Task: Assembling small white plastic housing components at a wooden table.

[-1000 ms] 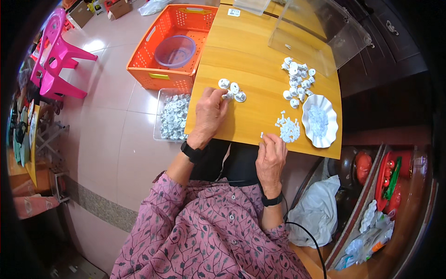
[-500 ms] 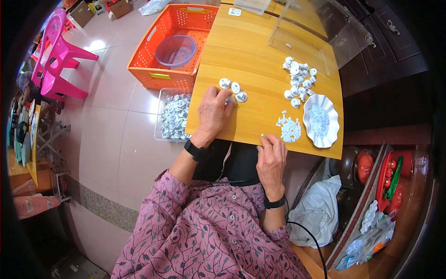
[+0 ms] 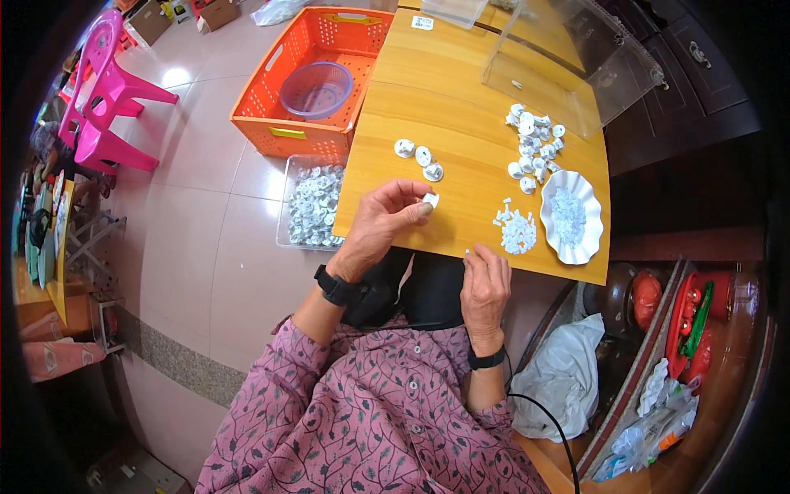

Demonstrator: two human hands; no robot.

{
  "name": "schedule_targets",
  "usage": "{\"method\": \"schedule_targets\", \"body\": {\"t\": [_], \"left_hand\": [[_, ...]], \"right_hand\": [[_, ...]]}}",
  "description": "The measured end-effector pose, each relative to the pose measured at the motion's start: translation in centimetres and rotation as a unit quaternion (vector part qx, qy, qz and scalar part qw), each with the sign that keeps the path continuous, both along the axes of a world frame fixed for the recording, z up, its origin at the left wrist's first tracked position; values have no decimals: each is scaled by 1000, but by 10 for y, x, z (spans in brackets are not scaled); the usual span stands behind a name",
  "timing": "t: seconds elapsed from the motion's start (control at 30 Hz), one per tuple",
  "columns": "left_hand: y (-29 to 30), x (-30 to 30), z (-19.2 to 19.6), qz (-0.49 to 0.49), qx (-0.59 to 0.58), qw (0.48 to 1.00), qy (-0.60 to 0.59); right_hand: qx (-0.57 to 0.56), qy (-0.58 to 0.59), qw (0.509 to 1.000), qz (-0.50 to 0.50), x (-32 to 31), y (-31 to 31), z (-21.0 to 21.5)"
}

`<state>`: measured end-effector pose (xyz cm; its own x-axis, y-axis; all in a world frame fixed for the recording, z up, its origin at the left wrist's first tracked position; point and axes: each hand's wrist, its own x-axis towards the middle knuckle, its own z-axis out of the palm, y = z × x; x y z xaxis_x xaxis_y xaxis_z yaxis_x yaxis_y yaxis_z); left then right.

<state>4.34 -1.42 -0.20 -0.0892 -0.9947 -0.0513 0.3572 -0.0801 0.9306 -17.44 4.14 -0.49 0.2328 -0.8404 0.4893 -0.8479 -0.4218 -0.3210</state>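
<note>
My left hand (image 3: 385, 221) pinches a white round plastic part (image 3: 430, 200) above the yellow tabletop (image 3: 444, 90). Just beyond it lie three similar white plastic parts (image 3: 423, 156). My right hand (image 3: 485, 284), at the near table edge, is closed with a tiny white plastic peg (image 3: 467, 252) at its fingertips. Past that hand spreads a small heap of white pegs (image 3: 518, 231). Beside the heap stands a wavy-rimmed white dish (image 3: 591, 239) holding more small translucent pieces (image 3: 568, 216). Farther back, a cluster of white plastic parts (image 3: 536, 148) is piled up.
A clear box (image 3: 281, 222) full of white parts stands left of the table. Behind it is an orange crate (image 3: 255, 119) with a purple basket (image 3: 316, 90) inside. A clear plastic case (image 3: 592, 74) occupies the table's far right. A pink chair (image 3: 107, 90) stands far left.
My left hand has lifted one white round part off the table and moved slightly right and nearer. My right hand stays nearly in place, still pinching the peg.
</note>
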Motion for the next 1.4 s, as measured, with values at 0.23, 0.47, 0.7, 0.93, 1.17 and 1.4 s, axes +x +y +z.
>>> {"method": "schedule_targets", "body": {"t": [0.23,0.47,0.7,0.93,1.17,1.4], "left_hand": [[19,-8,-8,-89,92,940,317],[24,-13,-18,-128,120,913,369],[28,-18,-22,-127,83,928,341],[29,-19,-21,-128,71,929,339],[30,-18,-18,-133,72,936,319],[30,-18,-17,-130,71,940,306]], "right_hand": [[-2,-4,1000,-17,5,1,1],[100,-253,961,-38,24,4,25],[146,-340,929,-28,39,-1,43],[104,-319,942,-12,46,-6,42],[103,-320,942,-7,49,-9,42],[96,-314,944,-4,49,-10,40]]}}
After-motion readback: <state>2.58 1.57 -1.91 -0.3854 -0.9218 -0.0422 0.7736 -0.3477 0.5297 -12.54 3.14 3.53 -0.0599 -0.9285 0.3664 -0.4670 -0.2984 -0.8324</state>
